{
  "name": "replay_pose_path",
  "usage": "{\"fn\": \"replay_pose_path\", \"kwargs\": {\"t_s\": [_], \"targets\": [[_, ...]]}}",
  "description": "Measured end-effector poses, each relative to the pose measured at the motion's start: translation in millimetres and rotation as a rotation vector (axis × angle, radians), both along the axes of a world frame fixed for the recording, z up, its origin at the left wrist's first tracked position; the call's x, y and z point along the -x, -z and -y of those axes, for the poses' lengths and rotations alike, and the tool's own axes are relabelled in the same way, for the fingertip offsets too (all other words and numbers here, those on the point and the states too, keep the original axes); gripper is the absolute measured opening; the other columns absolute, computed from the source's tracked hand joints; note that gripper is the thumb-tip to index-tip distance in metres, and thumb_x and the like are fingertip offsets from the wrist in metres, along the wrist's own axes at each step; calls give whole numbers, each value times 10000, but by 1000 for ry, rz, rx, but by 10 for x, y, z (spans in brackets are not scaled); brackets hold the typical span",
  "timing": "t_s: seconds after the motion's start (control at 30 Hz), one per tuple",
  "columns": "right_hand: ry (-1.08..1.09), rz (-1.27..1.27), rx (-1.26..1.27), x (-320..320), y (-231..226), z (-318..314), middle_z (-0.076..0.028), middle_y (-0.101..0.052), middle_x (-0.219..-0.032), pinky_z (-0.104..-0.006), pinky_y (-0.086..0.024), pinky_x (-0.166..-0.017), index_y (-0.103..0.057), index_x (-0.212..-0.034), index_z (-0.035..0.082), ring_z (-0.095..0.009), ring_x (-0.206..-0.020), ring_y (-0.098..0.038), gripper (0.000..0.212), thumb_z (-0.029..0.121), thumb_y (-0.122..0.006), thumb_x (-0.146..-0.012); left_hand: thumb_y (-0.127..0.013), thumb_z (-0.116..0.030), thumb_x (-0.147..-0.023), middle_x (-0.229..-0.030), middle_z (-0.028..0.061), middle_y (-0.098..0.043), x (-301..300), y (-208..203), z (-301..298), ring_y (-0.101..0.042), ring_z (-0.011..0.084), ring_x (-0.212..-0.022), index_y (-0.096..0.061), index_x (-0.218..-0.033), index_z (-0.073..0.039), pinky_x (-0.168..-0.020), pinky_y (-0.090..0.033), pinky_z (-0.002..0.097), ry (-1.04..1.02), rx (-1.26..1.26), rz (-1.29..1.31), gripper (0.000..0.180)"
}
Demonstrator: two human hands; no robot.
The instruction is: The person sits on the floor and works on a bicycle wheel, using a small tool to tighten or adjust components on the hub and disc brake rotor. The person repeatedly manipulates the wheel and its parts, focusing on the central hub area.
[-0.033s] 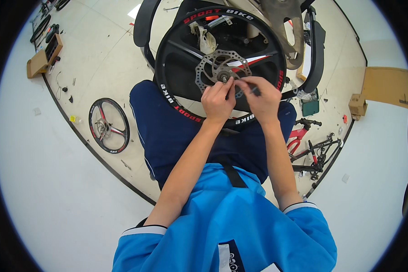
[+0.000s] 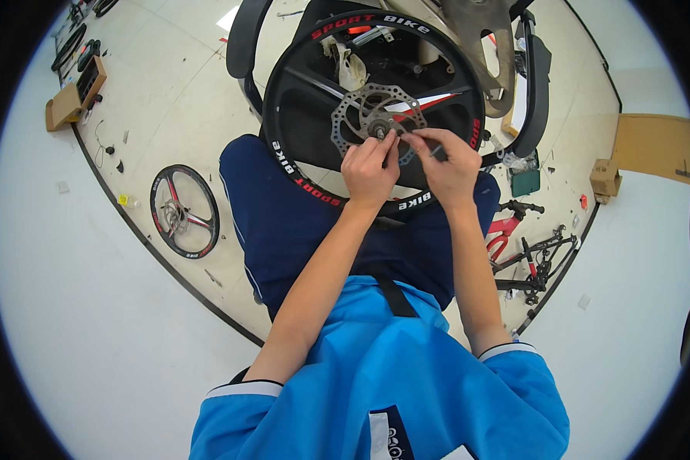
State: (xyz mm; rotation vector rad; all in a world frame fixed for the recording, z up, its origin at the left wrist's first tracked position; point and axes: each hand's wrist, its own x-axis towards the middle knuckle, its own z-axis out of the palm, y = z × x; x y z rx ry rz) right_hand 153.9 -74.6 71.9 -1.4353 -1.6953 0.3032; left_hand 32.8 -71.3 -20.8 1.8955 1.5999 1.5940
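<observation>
A black bicycle wheel (image 2: 281, 126) with a few broad spokes lies across my lap and a black chair seat. Its perforated brake disc (image 2: 343, 115) faces up around the hub axle (image 2: 379, 129). My left hand (image 2: 368, 172) is at the near side of the hub, thumb and forefinger pinched by the axle end; what they hold is too small to make out. Close on its right, my right hand (image 2: 450, 170) is closed, thumb and forefinger pinched over the disc. A thin greyish piece shows under its fingers, its kind unclear.
Chair armrests (image 2: 540, 92) flank the wheel, and a greyish bike frame (image 2: 492, 54) lies beyond. A second wheel (image 2: 210, 201) is on the floor at left. At right are a pink frame (image 2: 501, 230), black bike parts (image 2: 540, 264) and a cardboard box (image 2: 606, 178).
My right hand has shifted slightly right, and its fingertips are a little farther from my left hand. The left hand and the wheel are nearly unchanged.
</observation>
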Motion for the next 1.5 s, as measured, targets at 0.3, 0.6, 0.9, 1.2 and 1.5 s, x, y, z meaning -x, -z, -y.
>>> {"fn": "replay_pose_path", "kwargs": {"t_s": [0.3,0.6,0.9,1.2,1.5], "targets": [[21,-537,243,-124,151,11,-85,-781,-920,-224,-574,-745,-737,-1031,-57,-118,-814,-739,128,15,-751,-925,-788,-65,-828,-742,38,-646,-24,-6,7,-571,246,-615,-807,-1039,-83,-594,-435,337,3,19,-14,212],[-45,-302,203,-14,149,4,-96,-784,-930,-250,-590,-747,-751,-1011,-41,-141,-834,-751,138,48,-775,-908,-753,-46,-853,-729,43,-621,4,18,20,-542,250,-593,-796,-1096,-82,-598,-424,345,29,45,4,250],[-257,264,-104,37,87,-77,-62,-718,-860,-336,-559,-621,-723,-942,55,-254,-725,-709,178,48,-773,-771,-760,-5,-731,-738,9,-621,28,57,22,-602,223,-660,-802,-978,-122,-604,-418,340,62,40,91,276],[-269,182,-28,18,77,-65,-70,-736,-917,-342,-589,-712,-734,-1003,44,-264,-792,-726,238,13,-741,-767,-763,-40,-700,-762,-1,-641,6,7,7,-625,241,-662,-726,-803,-101,-588,-444,353,22,46,119,126],[-293,35,54,-12,176,43,-128,-768,-1105,-331,-608,-810,-753,-1103,17,-285,-959,-759,328,-51,-725,-783,-776,-73,-719,-767,28,-636,10,12,17,-613,258,-647,-786,-932,-94,-590,-448,347,19,105,63,214]]}}
